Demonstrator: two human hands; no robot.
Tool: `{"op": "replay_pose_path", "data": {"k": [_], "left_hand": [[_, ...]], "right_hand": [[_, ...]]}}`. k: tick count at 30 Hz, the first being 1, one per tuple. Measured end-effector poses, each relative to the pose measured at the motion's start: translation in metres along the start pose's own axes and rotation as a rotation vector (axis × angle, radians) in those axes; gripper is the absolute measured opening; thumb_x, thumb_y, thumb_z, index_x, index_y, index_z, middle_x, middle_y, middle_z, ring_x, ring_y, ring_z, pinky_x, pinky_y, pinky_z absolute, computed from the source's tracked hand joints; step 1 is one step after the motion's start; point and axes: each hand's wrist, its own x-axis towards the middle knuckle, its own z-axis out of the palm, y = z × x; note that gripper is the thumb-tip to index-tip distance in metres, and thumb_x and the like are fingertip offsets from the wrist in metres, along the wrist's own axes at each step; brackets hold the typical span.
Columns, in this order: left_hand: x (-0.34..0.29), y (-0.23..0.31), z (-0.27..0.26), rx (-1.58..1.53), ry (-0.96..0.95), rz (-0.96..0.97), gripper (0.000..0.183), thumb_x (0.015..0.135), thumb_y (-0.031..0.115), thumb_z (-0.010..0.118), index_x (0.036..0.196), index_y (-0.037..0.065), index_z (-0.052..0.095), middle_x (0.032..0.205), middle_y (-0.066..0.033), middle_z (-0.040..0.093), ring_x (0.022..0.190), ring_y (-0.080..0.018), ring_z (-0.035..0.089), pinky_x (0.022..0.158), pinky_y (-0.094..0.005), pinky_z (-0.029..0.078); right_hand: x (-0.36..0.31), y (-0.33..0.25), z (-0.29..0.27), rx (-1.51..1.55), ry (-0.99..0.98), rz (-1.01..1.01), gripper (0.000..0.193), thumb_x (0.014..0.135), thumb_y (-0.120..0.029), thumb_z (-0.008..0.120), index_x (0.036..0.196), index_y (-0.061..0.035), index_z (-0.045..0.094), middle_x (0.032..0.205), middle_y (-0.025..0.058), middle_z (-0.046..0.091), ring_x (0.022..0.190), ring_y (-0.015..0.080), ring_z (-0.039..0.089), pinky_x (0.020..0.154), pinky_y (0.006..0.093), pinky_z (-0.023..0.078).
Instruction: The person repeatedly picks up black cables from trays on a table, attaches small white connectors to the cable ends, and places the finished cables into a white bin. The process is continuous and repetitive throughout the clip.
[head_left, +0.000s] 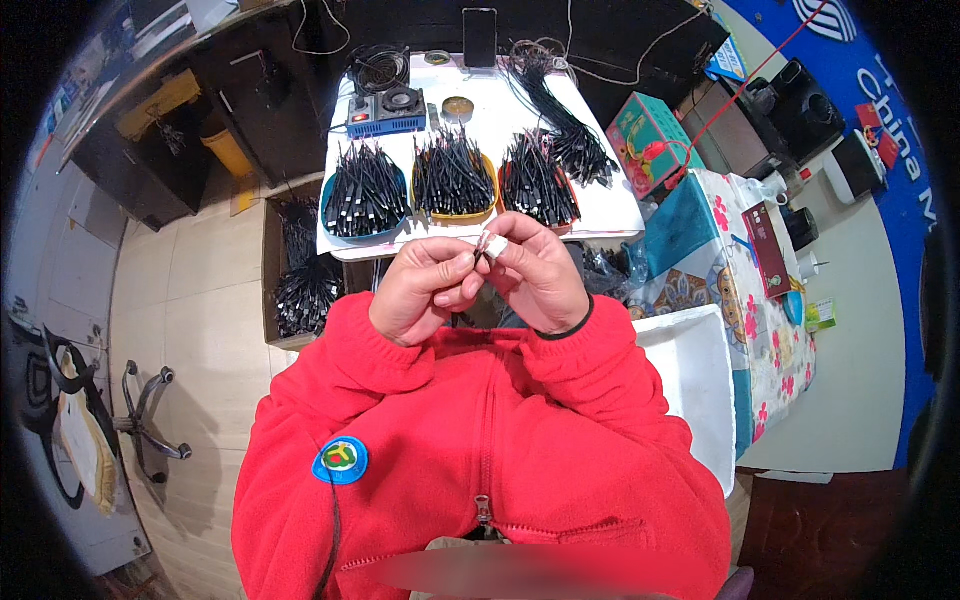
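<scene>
In front of my chest, just off the near edge of the white table (465, 108), both hands meet fingertip to fingertip. Thumb and fingers of my left hand (425, 285) pinch a thin dark cable end (480, 256). My right hand (540, 275) pinches a small white connector (495, 245) against it; the fingers hide most of both. Beyond the hands stand three baskets packed with short black cables: a blue basket (365, 236), a yellow basket (458, 218) and a red basket (573, 222).
A blue soldering station (386, 124), a round tin (458, 106), a phone (480, 38) and a bundle of long black cables (575, 135) lie farther back. A box of cables (305, 280) is at lower left. At right are a white foam bin (690, 365) and a green carton (648, 140).
</scene>
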Motion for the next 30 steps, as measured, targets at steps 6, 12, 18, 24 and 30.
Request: {"op": "replay_pose_path", "data": {"k": [6,12,18,24,30], "left_hand": [[0.009,0.000,-0.015,-0.049,0.013,-0.088,0.017,0.092,0.010,0.056,0.091,-0.004,0.063,0.069,-0.0058,0.060,0.046,-0.0016,0.034,0.044,-0.0173,0.029],[0.019,-0.004,-0.024,-0.047,0.035,-0.109,0.017,0.092,0.010,0.056,0.091,-0.005,0.064,0.071,-0.0078,0.061,0.046,-0.0025,0.035,0.044,-0.0176,0.029],[0.022,-0.010,-0.022,0.022,0.125,0.038,0.015,0.090,0.006,0.058,0.097,-0.005,0.065,0.075,-0.0111,0.063,0.052,-0.0053,0.042,0.048,-0.0166,0.033],[0.026,-0.014,-0.022,0.065,0.122,0.117,0.016,0.090,0.005,0.058,0.099,-0.006,0.065,0.076,-0.0119,0.064,0.055,-0.0065,0.047,0.049,-0.0171,0.035],[0.029,-0.016,-0.024,0.187,0.181,0.154,0.015,0.090,0.005,0.059,0.099,-0.005,0.066,0.076,-0.0119,0.064,0.055,-0.0064,0.047,0.048,-0.0172,0.034]], "right_hand": [[0.008,-0.007,-0.009,-0.329,0.062,-0.021,0.011,0.089,-0.006,0.062,0.097,0.0005,0.058,0.088,0.0054,0.063,0.078,0.0115,0.062,0.072,0.0231,0.049],[0.012,-0.007,-0.019,-0.424,0.062,-0.079,0.010,0.088,-0.004,0.063,0.096,0.0012,0.059,0.087,0.0049,0.063,0.077,0.0102,0.061,0.072,0.0230,0.049],[0.016,0.004,-0.023,-0.231,0.106,-0.075,0.012,0.089,-0.004,0.062,0.098,0.0023,0.059,0.087,0.0074,0.065,0.077,0.0111,0.061,0.073,0.0231,0.049],[0.015,0.005,-0.022,-0.131,0.125,-0.071,0.012,0.089,-0.003,0.060,0.098,0.0038,0.058,0.085,0.0096,0.065,0.073,0.0138,0.063,0.069,0.0248,0.051],[0.016,0.006,-0.026,-0.052,0.154,-0.040,0.012,0.090,-0.003,0.060,0.099,0.0043,0.057,0.085,0.0100,0.064,0.072,0.0146,0.063,0.069,0.0249,0.051]]}}
